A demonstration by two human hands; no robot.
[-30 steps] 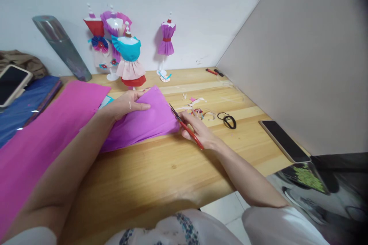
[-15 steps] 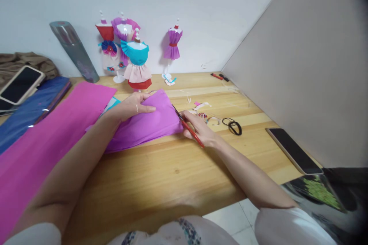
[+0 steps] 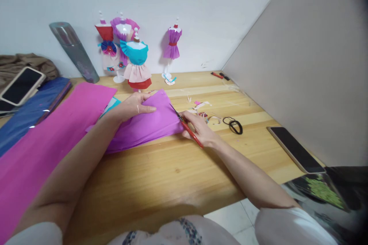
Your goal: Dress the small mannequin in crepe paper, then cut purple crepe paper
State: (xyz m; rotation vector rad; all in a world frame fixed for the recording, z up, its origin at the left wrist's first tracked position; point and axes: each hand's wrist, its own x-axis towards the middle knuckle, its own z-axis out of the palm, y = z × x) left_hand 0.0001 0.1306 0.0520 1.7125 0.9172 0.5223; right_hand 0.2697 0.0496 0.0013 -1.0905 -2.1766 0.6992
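Folded purple crepe paper (image 3: 156,120) lies in front of me on the wooden table. My left hand (image 3: 133,107) grips its far left part, thumb on top and the other fingers partly out of sight at the far edge. My right hand (image 3: 197,126) is closed round red-handled scissors (image 3: 191,133) at the paper's right edge. The dark blades point up and left over the paper. I cannot tell whether both blades enclose the layers. A long pink sheet (image 3: 66,134) lies under my left forearm, beside a bit of turquoise paper (image 3: 113,104).
Several small dress forms in paper dresses (image 3: 138,55) stand along the wall. A grey bottle (image 3: 75,51) leans at the left near a phone (image 3: 23,86). Paper scraps (image 3: 202,105), black hair ties (image 3: 235,126) and another phone (image 3: 296,149) lie to the right.
The scissor tips have shifted slightly up and left over the purple paper. My left hand keeps its place on the paper.
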